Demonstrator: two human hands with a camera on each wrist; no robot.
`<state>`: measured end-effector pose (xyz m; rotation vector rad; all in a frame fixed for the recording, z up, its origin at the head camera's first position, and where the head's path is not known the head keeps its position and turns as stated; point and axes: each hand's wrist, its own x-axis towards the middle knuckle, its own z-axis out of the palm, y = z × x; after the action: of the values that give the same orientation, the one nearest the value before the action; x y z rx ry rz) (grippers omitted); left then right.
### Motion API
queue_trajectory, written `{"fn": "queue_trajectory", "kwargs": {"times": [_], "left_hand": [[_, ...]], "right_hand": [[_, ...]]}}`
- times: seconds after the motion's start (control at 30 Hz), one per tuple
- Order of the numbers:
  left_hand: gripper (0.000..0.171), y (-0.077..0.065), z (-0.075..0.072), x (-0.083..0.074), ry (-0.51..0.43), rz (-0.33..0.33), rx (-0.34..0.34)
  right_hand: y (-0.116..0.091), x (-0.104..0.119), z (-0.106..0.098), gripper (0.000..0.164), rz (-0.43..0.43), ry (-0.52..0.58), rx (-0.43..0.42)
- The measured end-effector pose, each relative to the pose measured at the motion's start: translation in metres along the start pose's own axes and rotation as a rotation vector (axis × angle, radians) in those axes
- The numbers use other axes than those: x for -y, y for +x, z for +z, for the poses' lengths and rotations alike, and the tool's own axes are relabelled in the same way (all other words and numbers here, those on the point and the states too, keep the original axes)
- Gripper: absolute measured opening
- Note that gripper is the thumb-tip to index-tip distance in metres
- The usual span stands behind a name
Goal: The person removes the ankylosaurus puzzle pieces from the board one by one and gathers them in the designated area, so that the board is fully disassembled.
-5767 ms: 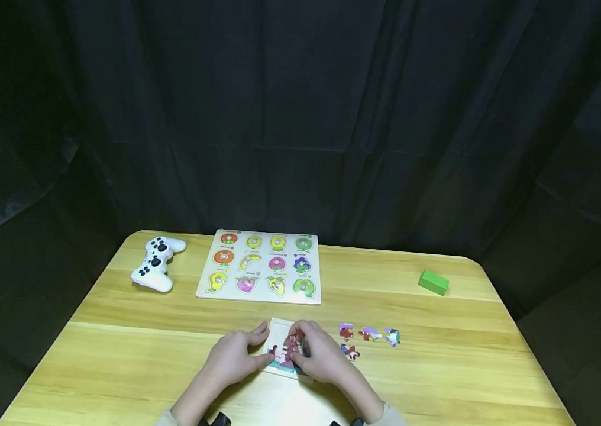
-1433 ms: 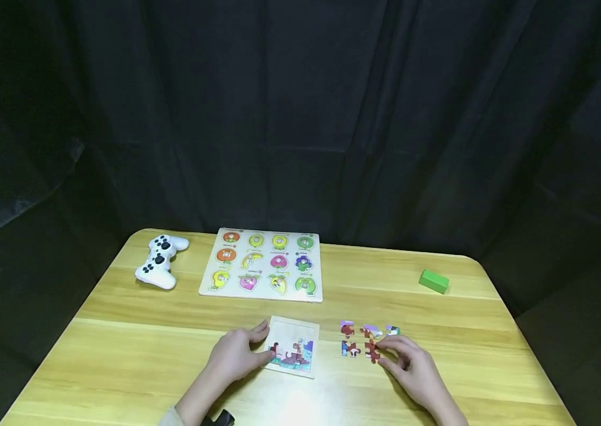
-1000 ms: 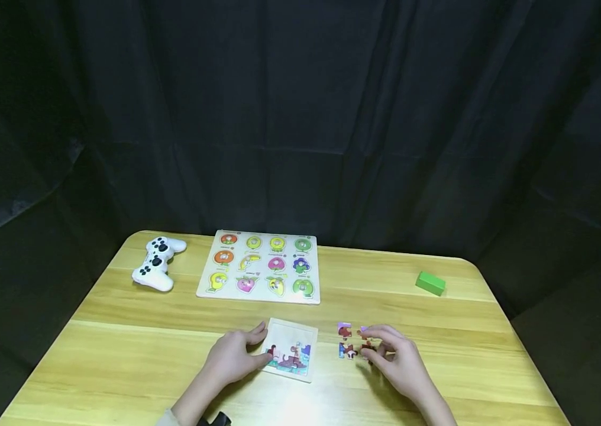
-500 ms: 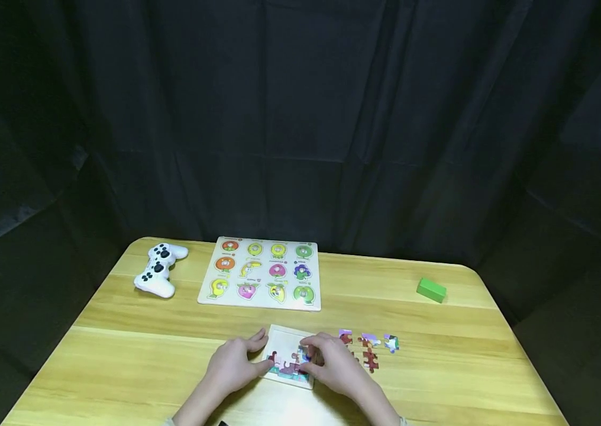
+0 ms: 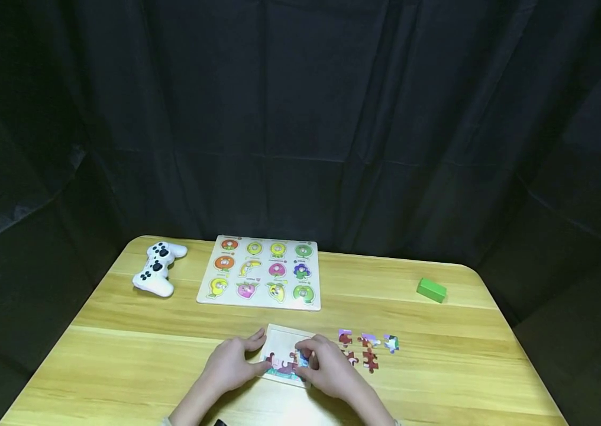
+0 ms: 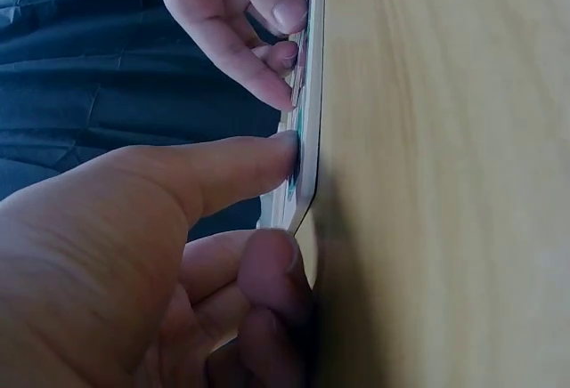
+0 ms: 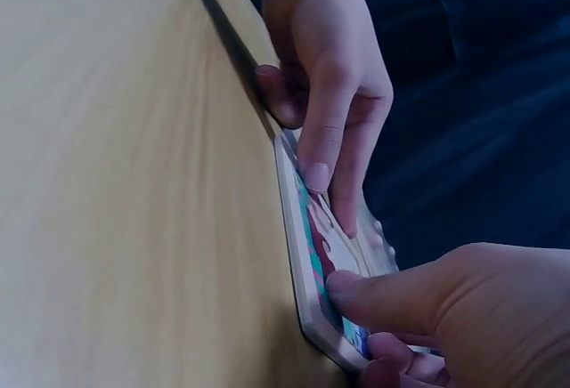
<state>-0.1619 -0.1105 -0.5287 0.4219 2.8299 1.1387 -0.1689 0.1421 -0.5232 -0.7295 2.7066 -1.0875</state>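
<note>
In the head view, a small light wooden jigsaw tray [image 5: 282, 339] lies near the front, with coloured pieces along its near part and bare wood at its far part. My left hand [image 5: 230, 363] grips its left side; the thumb [image 6: 258, 167] presses on the face and the other fingers curl by the edge. My right hand [image 5: 331, 368] is over the tray's right side, thumb and index finger bent around a blue puzzle piece [image 5: 303, 357], partly hidden. In the right wrist view its thumb [image 7: 383, 299] touches the pieces near the tray's edge.
Loose jigsaw pieces [image 5: 370, 360] lie to the right of the tray. Behind it rests a fruit peg puzzle board [image 5: 258, 299]. A white game controller [image 5: 157, 269] sits at the back left, a green block [image 5: 431, 290] at the back right. Dark curtains [image 5: 300, 118] surround the table.
The right hand sets a red-brown piece down among the loose pieces on the right, lets go of it, then moves left back to the tray. The left hand stays at the tray's left side.
</note>
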Motion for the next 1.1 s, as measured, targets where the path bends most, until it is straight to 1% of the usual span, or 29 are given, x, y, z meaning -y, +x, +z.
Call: {"fn": "queue_trajectory", "kwargs": {"times": [0.07,0.2,0.3,0.33,0.57,0.63,0.83,1.1], "left_hand": [[0.064,0.000,0.000,0.001,-0.015,0.001,-0.005],[0.064,0.002,0.000,0.004,-0.096,-0.035,0.009],[0.064,0.002,-0.001,0.004,-0.159,-0.067,0.030],[0.064,0.002,-0.001,0.004,-0.168,-0.073,0.034],[0.064,0.001,0.000,0.002,-0.165,-0.114,0.030],[0.063,0.001,0.000,0.001,-0.165,-0.123,0.029],[0.063,0.001,-0.002,-0.001,-0.163,-0.131,0.027],[0.063,0.001,-0.001,-0.003,-0.147,-0.127,0.040]], "right_hand": [[0.003,-0.001,0.000,0.039,0.005,0.016,0.006],[0.008,0.000,-0.001,0.035,0.006,0.051,0.001],[0.010,0.001,-0.001,0.032,0.014,0.041,-0.008],[0.010,0.001,0.000,0.032,0.020,0.037,-0.009],[0.007,0.002,0.003,0.035,0.073,0.046,-0.034],[0.007,0.001,0.003,0.035,0.067,0.043,-0.043],[0.010,-0.005,0.001,0.035,0.006,0.037,-0.047],[0.007,-0.009,-0.003,0.036,-0.005,0.054,-0.013]]}}
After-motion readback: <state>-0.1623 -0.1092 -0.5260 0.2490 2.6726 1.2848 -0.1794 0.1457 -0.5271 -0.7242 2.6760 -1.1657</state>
